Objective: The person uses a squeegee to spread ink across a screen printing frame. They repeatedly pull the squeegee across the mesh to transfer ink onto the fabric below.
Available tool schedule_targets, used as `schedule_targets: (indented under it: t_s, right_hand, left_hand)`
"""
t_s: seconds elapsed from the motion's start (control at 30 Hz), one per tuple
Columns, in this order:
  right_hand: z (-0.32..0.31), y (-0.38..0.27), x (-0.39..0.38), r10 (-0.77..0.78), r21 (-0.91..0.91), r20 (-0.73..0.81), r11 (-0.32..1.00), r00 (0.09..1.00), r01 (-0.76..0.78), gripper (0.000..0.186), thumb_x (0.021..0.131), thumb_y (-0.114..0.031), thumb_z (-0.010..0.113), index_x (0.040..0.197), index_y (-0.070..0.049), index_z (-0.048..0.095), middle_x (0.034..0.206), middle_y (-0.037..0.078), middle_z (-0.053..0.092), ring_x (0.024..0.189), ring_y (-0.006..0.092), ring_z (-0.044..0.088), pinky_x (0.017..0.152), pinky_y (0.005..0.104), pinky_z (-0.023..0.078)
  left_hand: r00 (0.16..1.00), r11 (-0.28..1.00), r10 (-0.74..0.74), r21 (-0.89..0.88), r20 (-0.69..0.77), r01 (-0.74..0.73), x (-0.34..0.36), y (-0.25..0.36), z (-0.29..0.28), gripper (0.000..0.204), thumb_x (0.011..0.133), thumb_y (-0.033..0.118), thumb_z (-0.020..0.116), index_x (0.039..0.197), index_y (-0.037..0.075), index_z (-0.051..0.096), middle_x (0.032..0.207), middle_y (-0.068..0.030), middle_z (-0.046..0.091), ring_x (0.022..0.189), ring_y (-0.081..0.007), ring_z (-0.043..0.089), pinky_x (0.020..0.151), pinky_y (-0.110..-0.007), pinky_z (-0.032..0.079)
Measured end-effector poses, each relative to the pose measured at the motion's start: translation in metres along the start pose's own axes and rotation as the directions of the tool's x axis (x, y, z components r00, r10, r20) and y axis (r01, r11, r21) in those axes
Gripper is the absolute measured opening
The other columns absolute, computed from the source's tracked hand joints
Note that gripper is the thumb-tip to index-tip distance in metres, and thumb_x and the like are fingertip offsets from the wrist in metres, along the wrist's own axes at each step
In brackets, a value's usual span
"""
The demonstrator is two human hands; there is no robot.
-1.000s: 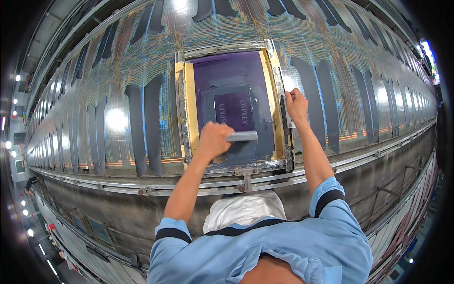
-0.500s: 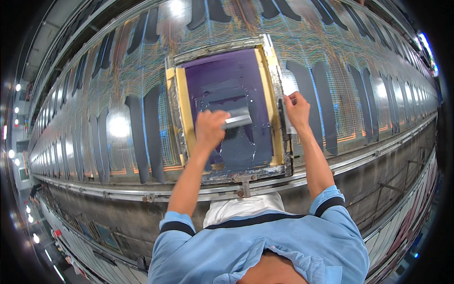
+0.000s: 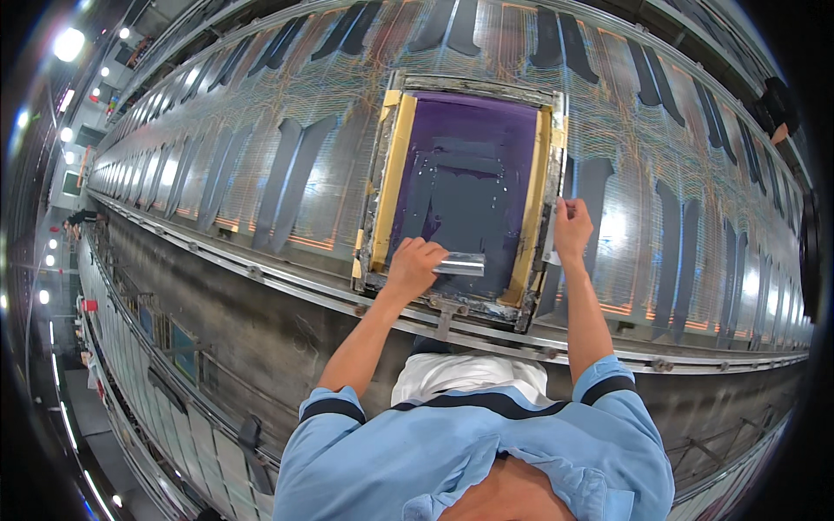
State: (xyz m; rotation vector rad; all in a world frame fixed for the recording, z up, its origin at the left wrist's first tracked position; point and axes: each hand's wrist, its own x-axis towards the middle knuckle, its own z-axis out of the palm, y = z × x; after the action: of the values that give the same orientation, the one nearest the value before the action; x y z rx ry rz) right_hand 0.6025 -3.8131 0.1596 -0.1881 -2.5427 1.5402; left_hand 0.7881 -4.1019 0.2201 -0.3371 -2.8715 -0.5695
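Note:
A screen-printing frame with worn edges and yellow tape inside lies on the long table in front of me. Its mesh is purple at the far end, with dark grey ink spread over the middle and near part. My left hand is closed around one end of a metal-backed squeegee, held crosswise low over the near end of the mesh. At the frame's right side rail, my right hand has its fingers curled in on the rail; part of the grip is hidden.
Paired dark grey cut pieces lie in rows along the shiny table, among coloured lines. A metal rail runs along its near edge. Another person stands far left, and a dark shape with a hand shows at far right.
My left hand has drawn the squeegee from mid-mesh toward the near end of the frame. My right hand stays at the right rail. The whole view has turned, so the frame appears farther right.

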Motion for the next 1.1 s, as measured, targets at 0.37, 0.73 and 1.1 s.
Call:
schedule_targets:
  t_s: [0.37,0.73,1.1]
  right_hand:
    - [0.090,-0.056,-0.032,0.023,-0.110,0.005,0.994,1.000,-0.022,0.023,0.097,-0.023,0.071,0.094,-0.002,0.064,0.081,0.017,0.073,0.072,0.0296,0.072,0.070,0.0411,0.053]
    - [0.099,-0.075,-0.015,0.036,-0.485,0.153,0.873,0.988,0.043,0.031,0.093,-0.038,0.075,0.098,-0.007,0.070,0.093,0.018,0.074,0.091,0.0414,0.070,0.081,0.0509,0.053]
    - [0.198,-0.133,0.010,-0.320,-0.225,0.719,0.732,0.617,0.643,0.014,0.079,-0.015,0.075,0.087,-0.006,0.069,0.088,0.012,0.072,0.092,0.0306,0.067,0.091,0.0431,0.048]
  left_hand:
    - [0.985,0.993,0.031,-0.115,0.169,-0.012,-0.016,-0.110,-0.043,0.018,0.069,0.009,0.080,0.086,0.014,0.077,0.087,-0.0015,0.074,0.078,-0.0253,0.066,0.072,-0.041,0.043]
    - [0.980,0.987,0.120,-0.127,0.160,-0.100,0.118,-0.187,-0.021,0.010,0.076,0.023,0.079,0.078,0.015,0.073,0.082,-0.0030,0.073,0.073,-0.0282,0.066,0.071,-0.043,0.042]
    - [0.964,0.994,0.092,-0.073,0.248,-0.076,0.159,-0.204,-0.013,0.007,0.077,0.021,0.076,0.076,0.016,0.072,0.077,-0.0047,0.070,0.077,-0.0282,0.068,0.073,-0.044,0.044]
